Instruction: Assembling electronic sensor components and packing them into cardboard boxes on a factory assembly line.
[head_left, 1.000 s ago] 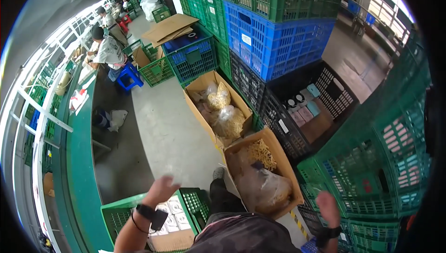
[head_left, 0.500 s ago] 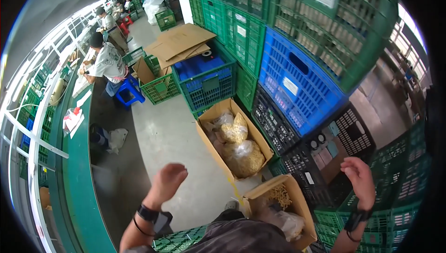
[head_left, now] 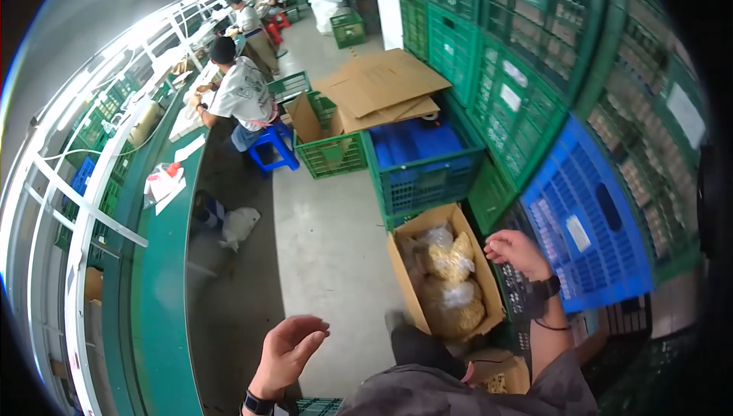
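Observation:
My left hand [head_left: 294, 351] hangs in the air over the grey floor, fingers loosely bent and thumb apart, with nothing in it. Out to the right, my right hand [head_left: 521, 254] hovers beside the right rim of an open cardboard box [head_left: 405, 282]; its fingers are half curled and I see nothing in them. Inside that box lie clear plastic bags [head_left: 450, 259] of small yellowish pieces. A second cardboard box [head_left: 519, 374], with loose pale pieces in it, is partly hidden by my body. Dark bands circle both wrists.
A long green workbench [head_left: 164, 286] runs along the left, where a person [head_left: 244, 99] sits on a blue stool [head_left: 272, 149]. Flattened cardboard [head_left: 389, 84] lies on a crate of blue material [head_left: 420, 172]. Stacked green crates [head_left: 500, 95] and a blue crate [head_left: 588, 214] wall the right side.
My view has swung left and forward, so the bench, crates and boxes sit farther right in it. My right hand has come from beside the black crates to the bagged box. A leg has stepped forward.

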Available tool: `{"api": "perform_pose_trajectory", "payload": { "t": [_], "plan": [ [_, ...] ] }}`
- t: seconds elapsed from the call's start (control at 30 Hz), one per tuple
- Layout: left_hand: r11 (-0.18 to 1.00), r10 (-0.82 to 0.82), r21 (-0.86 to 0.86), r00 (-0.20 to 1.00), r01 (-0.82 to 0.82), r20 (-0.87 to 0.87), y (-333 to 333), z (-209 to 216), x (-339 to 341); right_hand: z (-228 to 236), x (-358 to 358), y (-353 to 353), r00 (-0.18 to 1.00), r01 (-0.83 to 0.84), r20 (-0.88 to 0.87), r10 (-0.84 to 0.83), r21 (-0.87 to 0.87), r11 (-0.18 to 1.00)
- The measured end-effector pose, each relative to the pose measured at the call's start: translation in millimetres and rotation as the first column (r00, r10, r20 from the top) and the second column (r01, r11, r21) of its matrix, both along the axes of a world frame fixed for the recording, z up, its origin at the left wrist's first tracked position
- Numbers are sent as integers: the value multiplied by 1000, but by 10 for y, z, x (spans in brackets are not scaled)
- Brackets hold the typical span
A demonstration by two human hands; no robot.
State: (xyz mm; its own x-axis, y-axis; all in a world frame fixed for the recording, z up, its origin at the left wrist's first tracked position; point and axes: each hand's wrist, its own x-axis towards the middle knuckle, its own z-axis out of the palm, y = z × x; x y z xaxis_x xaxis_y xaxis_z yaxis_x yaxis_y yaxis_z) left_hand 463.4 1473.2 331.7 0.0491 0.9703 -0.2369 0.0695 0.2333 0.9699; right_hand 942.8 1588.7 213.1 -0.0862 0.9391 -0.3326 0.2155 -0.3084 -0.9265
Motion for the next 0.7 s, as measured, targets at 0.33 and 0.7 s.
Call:
{"api": "perform_pose_trajectory", "payload": {
  "t": [0.33, 0.7],
  "plan": [
    [997, -81, -22, 984, 78, -156, 2895, -1323, 246, -950, -794, 2816, 873, 359, -328, -361, -69, 931],
    [972, -228, -156, 842, 173, -490, 5046, -2174, -549, -1380, -1386, 5530, 827, 507, -170, -535, -185, 842]
  ]
}}
